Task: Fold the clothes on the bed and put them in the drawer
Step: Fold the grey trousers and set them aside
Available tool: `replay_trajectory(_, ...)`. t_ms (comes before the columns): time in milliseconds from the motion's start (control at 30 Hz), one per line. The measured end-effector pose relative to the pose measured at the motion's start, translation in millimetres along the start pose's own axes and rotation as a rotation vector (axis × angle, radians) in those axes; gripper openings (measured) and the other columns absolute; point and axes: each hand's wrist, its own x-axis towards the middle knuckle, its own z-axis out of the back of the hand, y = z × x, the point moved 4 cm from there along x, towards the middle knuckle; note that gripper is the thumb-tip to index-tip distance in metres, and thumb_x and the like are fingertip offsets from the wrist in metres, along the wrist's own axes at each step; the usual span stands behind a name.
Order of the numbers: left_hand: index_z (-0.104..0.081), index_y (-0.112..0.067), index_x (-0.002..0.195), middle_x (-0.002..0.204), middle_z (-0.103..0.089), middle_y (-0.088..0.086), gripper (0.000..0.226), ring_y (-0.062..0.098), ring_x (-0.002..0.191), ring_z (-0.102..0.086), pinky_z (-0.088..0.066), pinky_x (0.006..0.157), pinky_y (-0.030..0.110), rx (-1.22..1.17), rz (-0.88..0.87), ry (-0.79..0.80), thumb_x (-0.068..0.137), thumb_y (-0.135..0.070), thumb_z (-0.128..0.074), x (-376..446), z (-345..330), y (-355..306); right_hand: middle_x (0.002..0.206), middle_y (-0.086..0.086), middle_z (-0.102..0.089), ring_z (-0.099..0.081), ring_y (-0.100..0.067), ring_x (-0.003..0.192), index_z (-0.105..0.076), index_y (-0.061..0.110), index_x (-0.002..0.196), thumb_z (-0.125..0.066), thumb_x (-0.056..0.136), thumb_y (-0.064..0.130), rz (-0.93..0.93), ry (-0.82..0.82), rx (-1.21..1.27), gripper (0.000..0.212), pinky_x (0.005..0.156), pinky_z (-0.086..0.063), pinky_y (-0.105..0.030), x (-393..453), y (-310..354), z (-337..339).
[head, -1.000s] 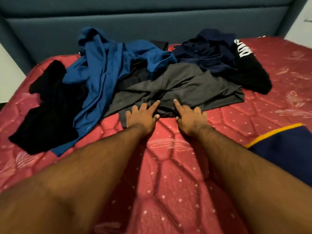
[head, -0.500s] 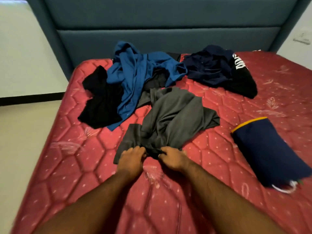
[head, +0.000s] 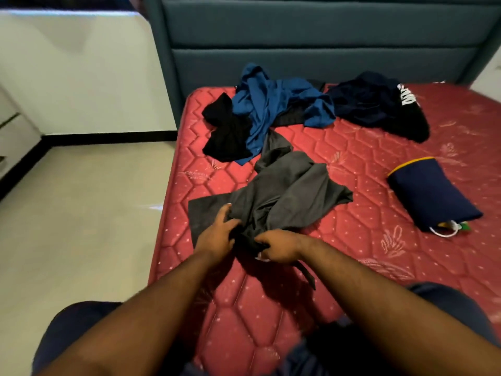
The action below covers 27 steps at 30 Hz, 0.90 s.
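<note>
A crumpled grey garment (head: 287, 185) lies on the red mattress (head: 366, 240), stretched from the clothes pile toward me. My left hand (head: 217, 234) grips its near bunched edge from the left. My right hand (head: 279, 246) grips the same bunched edge from the right, fingers curled into the cloth. Further back lie a blue garment (head: 271, 104), a black garment (head: 225, 131) and a dark navy garment with white lettering (head: 379, 107).
A folded navy item with a yellow edge (head: 431, 191) sits at the right of the mattress. A teal padded headboard (head: 298, 42) stands behind. Pale floor (head: 81, 213) runs along the mattress's left side, with a white wall (head: 81, 77) beyond.
Both hands closed on the grey garment's near edge and dragged it out of the pile toward me. I have moved back from the pile, so more of the mattress and floor shows.
</note>
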Motion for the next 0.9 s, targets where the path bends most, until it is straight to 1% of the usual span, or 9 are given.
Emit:
replay_trajectory(67,-0.068,-0.012,0.109,0.145,-0.047,0.004,0.035,0.025,0.119,-0.057,-0.045,0.095,0.031,-0.12,-0.006,-0.077,0.077,-0.013,-0.055,-0.3,15.7,-12.5,0.089,0.002,-0.066,-0.061,-0.016,0.082,-0.062,0.022,0.088,-0.054,0.083,0.011,-0.021,-0.134,0.003,0.015,0.067,-0.043,-0.025,-12.7,-3.9,24.9)
replay_trajectory(133,-0.072,-0.009,0.086,0.101,-0.072,0.009,0.032,0.026,0.093,-0.068,-0.047,0.077,0.032,-0.208,-0.018,-0.277,0.072,-0.028,-0.049,-7.0,43.9,-30.5,0.096,0.001,-0.071,-0.068,-0.019,0.072,-0.07,0.022,0.102,-0.042,0.074,0.005,-0.067,-0.457,0.124,0.043,0.062,-0.053,-0.026,-33.5,-9.8,59.6)
replay_trajectory(233,-0.055,-0.014,0.056,0.051,-0.054,0.001,0.032,0.021,0.052,-0.058,-0.041,0.048,0.035,-0.25,-0.211,-0.551,0.075,-0.038,-0.052,-25.1,105.7,-78.0,0.067,-0.003,-0.066,-0.058,-0.016,0.038,-0.07,0.016,0.091,-0.028,0.072,-0.013,-0.016,-0.817,0.702,0.054,0.038,-0.049,-0.024,-78.5,5.4,107.9)
replay_trajectory(333,-0.055,-0.011,0.053,0.048,-0.045,-0.002,0.032,0.009,0.048,-0.042,-0.036,0.044,0.033,-0.352,-0.345,-0.727,0.077,-0.031,-0.061,-46.5,187.5,-126.0,0.061,-0.009,-0.063,-0.056,-0.017,0.036,-0.065,0.008,0.082,-0.029,0.079,-0.021,0.158,-0.844,1.071,0.046,0.039,-0.05,-0.025,-122.2,49.5,154.2)
replay_trajectory(433,-0.066,-0.011,0.063,0.056,-0.056,0.0,0.029,0.012,0.053,-0.047,-0.035,0.05,0.028,-0.246,-0.381,-0.971,0.079,-0.034,-0.072,-50.4,265.4,-152.2,0.056,-0.006,-0.061,-0.057,-0.017,0.037,-0.063,0.007,0.087,-0.036,0.087,-0.017,0.299,-0.777,1.113,0.036,0.04,-0.051,-0.027,-151.5,76.8,198.1)
replay_trajectory(533,-0.066,-0.017,0.091,0.092,-0.062,0.004,0.024,0.019,0.077,-0.056,-0.044,0.063,0.034,-0.089,-0.279,-1.143,0.074,-0.032,-0.075,-11.2,296.9,-158.9,0.066,-0.007,-0.063,-0.061,-0.017,0.041,-0.061,0.008,0.093,-0.038,0.089,-0.015,0.279,-0.84,1.12,0.032,0.043,-0.054,-0.029,-137.5,76.6,230.1)
replay_trajectory(667,-0.047,-0.024,0.134,0.145,-0.035,0.01,0.066,0.033,0.12,-0.052,-0.048,0.095,0.045,-0.011,-0.095,-0.555,0.076,-0.019,-0.076,83.0,232.5,-110.8,0.116,-0.012,-0.063,-0.069,-0.032,0.085,-0.059,0.01,0.12,-0.055,0.083,0.003,0.039,-1.034,0.616,0.038,0.079,-0.057,-0.044,-66.5,13.5,229.5)
replay_trajectory(767,-0.065,-0.019,0.108,0.114,-0.06,0.009,0.034,0.032,0.106,-0.06,-0.048,0.09,0.044,-0.033,-0.137,-0.17,0.078,-0.033,-0.057,77.2,145.8,-55.1,0.12,-0.012,-0.066,-0.061,-0.027,0.11,-0.065,0.008,0.119,-0.063,0.081,0.003,-0.138,-0.685,0.162,0.038,0.091,-0.042,-0.028,-23.7,-35.2,171.6)
replay_trajectory(900,-0.068,-0.017,0.098,0.097,-0.066,0.002,0.052,0.022,0.094,-0.062,-0.049,0.083,0.039,-0.066,-0.236,0.091,0.085,-0.061,-0.043,11.3,44.7,-20.3,0.1,-0.01,-0.072,-0.066,-0.023,0.095,-0.072,0.006,0.102,-0.062,0.084,0.006,-0.255,-0.428,0.167,0.02,0.073,-0.042,-0.025,7.0,-85.0,106.4)
